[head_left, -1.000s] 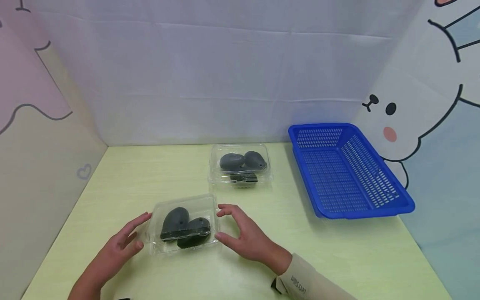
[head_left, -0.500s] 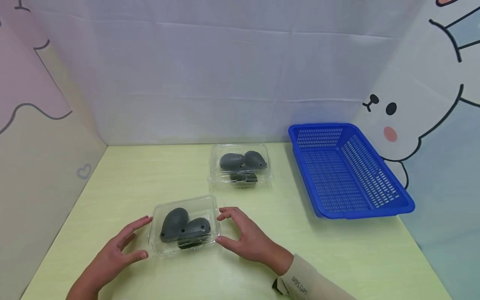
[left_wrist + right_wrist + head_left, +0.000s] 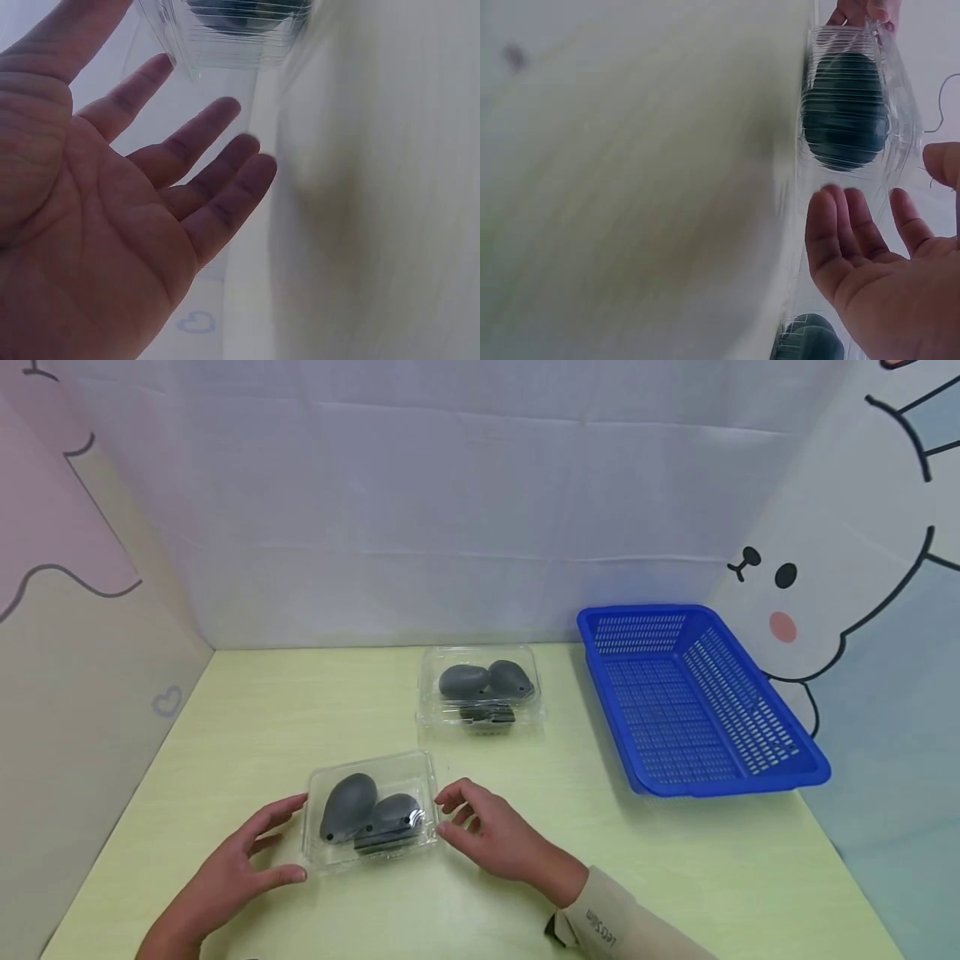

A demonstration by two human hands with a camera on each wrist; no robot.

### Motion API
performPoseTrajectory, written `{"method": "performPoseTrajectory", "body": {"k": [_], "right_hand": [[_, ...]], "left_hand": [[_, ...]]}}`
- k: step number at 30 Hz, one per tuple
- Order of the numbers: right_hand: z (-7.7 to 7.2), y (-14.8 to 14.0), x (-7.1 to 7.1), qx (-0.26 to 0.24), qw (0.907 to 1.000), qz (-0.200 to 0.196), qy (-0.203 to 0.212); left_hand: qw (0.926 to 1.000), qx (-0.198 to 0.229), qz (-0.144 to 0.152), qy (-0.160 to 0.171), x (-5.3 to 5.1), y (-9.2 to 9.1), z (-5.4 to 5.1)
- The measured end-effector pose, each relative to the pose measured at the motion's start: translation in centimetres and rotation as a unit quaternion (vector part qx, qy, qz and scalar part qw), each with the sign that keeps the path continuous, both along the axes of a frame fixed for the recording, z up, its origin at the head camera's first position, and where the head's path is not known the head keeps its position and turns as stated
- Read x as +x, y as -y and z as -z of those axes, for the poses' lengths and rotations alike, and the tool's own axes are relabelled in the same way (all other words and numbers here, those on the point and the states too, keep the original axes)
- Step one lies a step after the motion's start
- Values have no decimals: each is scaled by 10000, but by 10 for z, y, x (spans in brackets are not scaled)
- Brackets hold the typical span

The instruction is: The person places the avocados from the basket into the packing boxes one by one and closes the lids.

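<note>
In the head view, a clear plastic clamshell box (image 3: 322, 852) of dark avocados (image 3: 350, 807) stands between both hands, slightly turned. At its left side is my left hand (image 3: 225, 877), fingers spread and nearly straight; its index fingertip meets or almost meets the box wall, as the left wrist view also suggests. On the other side my right hand (image 3: 498, 835) has loosely bent fingers with the tips close to the box wall; whether they touch it I cannot tell. The right wrist view shows a dark green avocado (image 3: 846, 112) through the ribbed plastic.
Farther back stands a second clear clamshell box (image 3: 432, 714) with several dark avocados (image 3: 463, 682). A blue slotted plastic basket (image 3: 622, 752) sits at the right of the pale table (image 3: 300, 702). Cloth walls (image 3: 420, 527) enclose the back and sides.
My left thumb has moved away from the fingers and toward the box. The right fingers have bent in a little, away from its edge. The lid's front edge seems slightly lower against the fruit.
</note>
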State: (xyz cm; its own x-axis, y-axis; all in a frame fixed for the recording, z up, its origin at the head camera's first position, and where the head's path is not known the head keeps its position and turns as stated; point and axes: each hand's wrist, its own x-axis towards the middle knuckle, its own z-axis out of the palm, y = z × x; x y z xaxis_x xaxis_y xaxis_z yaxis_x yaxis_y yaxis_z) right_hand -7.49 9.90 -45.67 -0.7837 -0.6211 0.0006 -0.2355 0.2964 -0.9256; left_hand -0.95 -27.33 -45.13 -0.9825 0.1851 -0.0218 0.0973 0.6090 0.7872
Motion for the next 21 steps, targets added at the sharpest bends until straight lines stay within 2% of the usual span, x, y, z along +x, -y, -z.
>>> {"method": "performPoseTrajectory", "body": {"k": [4, 9, 15, 21], "right_hand": [[-1, 0, -2, -47, 9993, -97, 358], [0, 2, -3, -303, 9966, -58, 761], [2, 7, -4, -578, 9933, 15, 1001], [2, 11, -4, -735, 9873, 198, 1393]], "left_hand": [[9995, 314, 63, 0, -4, -2, 0], [9970, 643, 96, 428, -6, -4, -2], [9938, 639, 7, 910, -4, -8, -5], [9885, 873, 124, 1225, -4, -10, -5]]}}
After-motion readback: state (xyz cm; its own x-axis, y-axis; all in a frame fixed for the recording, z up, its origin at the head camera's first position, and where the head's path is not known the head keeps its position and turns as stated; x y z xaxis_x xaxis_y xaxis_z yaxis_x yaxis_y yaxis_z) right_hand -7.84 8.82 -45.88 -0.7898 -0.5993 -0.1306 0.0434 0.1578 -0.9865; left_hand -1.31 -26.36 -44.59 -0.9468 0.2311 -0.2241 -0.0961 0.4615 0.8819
